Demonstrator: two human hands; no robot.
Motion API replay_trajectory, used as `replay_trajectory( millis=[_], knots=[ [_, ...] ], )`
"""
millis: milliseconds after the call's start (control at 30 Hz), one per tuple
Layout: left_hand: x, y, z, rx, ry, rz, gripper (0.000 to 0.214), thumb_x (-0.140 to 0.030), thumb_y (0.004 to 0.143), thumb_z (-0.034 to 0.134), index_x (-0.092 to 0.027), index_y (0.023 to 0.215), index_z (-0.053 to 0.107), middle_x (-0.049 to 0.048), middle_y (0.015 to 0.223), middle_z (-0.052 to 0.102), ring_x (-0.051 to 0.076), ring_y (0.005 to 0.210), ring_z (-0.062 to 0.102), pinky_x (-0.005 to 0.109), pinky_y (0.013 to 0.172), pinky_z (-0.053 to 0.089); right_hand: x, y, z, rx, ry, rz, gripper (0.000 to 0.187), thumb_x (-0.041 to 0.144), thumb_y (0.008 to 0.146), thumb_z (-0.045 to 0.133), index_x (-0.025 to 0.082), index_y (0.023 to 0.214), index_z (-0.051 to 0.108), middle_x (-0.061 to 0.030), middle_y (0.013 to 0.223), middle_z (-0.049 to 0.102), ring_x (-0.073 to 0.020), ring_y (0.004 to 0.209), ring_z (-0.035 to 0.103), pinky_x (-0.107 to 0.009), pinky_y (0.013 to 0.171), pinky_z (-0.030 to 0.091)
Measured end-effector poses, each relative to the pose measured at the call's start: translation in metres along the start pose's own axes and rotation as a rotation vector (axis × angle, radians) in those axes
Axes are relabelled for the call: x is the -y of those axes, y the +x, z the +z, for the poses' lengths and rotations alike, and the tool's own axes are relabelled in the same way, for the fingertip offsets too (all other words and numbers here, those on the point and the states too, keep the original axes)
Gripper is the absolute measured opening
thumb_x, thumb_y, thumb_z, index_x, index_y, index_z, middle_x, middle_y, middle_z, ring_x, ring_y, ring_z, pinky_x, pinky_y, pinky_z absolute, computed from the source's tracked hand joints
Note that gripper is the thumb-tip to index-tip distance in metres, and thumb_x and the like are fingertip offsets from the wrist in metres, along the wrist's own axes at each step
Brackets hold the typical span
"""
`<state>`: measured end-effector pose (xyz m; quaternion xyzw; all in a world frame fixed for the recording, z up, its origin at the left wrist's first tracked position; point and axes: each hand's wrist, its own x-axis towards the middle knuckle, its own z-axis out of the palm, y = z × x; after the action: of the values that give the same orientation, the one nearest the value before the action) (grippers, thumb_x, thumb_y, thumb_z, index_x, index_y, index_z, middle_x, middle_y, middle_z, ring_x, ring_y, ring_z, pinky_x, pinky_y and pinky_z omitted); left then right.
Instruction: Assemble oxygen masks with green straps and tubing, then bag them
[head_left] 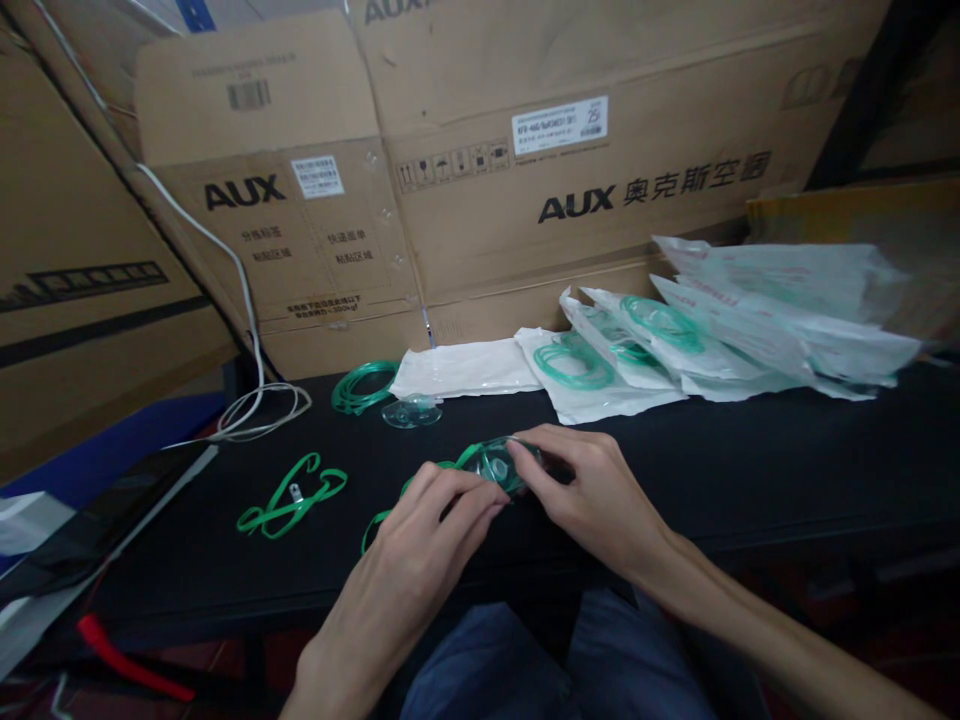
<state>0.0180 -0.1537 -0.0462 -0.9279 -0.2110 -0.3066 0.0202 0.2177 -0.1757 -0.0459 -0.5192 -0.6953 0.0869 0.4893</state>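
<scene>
Dim, soft light — deep shadow below the black table [750, 470] — with stretched edges and blur at far right.

The mask [493, 467] looks greenish-clear, its strap [469, 455] bright green, the table [720, 470] black.

strap [291, 506] left of held mask [489, 464] | tubing [343, 398] behind | packets [739, 335] behind right

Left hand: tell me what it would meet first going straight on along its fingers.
The left hand would first meet the clear plastic piece, which its fingertips seem to touch; beyond that, probably the right hand, though depth is hard to judge.
</scene>
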Motion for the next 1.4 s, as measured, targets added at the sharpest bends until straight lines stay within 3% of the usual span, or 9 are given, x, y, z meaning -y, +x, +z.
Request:
replay_trajectory(
  millis=[300,533,767,1100,1400],
  knots=[
    [0.0057,-0.0015,0.0005,-0.063,-0.031,-0.037,0.019,-0.01,0.101,0.051,-0.02,0.117,0.056,0.0042,0.107,0.062,0.015,0.097,0.057,0.027,0.088,0.05,0.0011,0.0011,-0.0012,0.002,0.017,0.026,0.022,0.015,0.092,0.057,0.016,0.078,0.073,-0.0041,0.074,0.074,-0.0157,0.061,0.063,-0.028,0.063,0.045],
    [0.0046,-0.0012,-0.0003,0.038,0.025,-0.065,0.019,-0.012,0.103,0.046,-0.022,0.117,0.055,0.004,0.108,0.061,0.017,0.093,0.054,0.031,0.082,0.049,-0.0024,0.0006,0.0016,-0.017,0.006,-0.001,0.019,0.014,0.091,0.059,0.015,0.079,0.074,-0.0037,0.075,0.075,-0.0151,0.06,0.063,-0.028,0.062,0.044],
    [0.005,-0.0045,0.0004,0.038,0.033,-0.037,0.022,-0.012,0.101,0.052,-0.023,0.12,0.057,0.0034,0.11,0.063,0.017,0.094,0.053,0.031,0.084,0.048,-0.003,-0.0002,0.0016,-0.024,0.01,-0.02,0.021,0.014,0.091,0.059,0.015,0.075,0.072,-0.0052,0.077,0.076,-0.0158,0.062,0.065,-0.028,0.062,0.046],
    [0.0044,-0.0014,0.0037,-0.09,-0.147,0.035,0.028,-0.004,0.095,0.06,-0.022,0.115,0.066,0.0018,0.105,0.071,0.014,0.09,0.058,0.025,0.08,0.051,-0.0024,0.0011,0.0009,-0.029,0.002,-0.026,0.02,0.014,0.091,0.058,0.015,0.079,0.074,-0.0065,0.08,0.077,-0.0166,0.063,0.066,-0.028,0.063,0.047],
    [0.0002,-0.0005,0.0053,-0.159,-0.211,-0.004,0.022,-0.006,0.091,0.068,-0.02,0.108,0.066,0.0003,0.099,0.074,0.013,0.087,0.063,0.025,0.08,0.053,-0.0007,-0.0002,0.0016,-0.029,-0.014,-0.042,0.021,0.014,0.092,0.057,0.013,0.08,0.074,-0.0057,0.076,0.075,-0.0157,0.059,0.064,-0.029,0.061,0.045]
  ],
)
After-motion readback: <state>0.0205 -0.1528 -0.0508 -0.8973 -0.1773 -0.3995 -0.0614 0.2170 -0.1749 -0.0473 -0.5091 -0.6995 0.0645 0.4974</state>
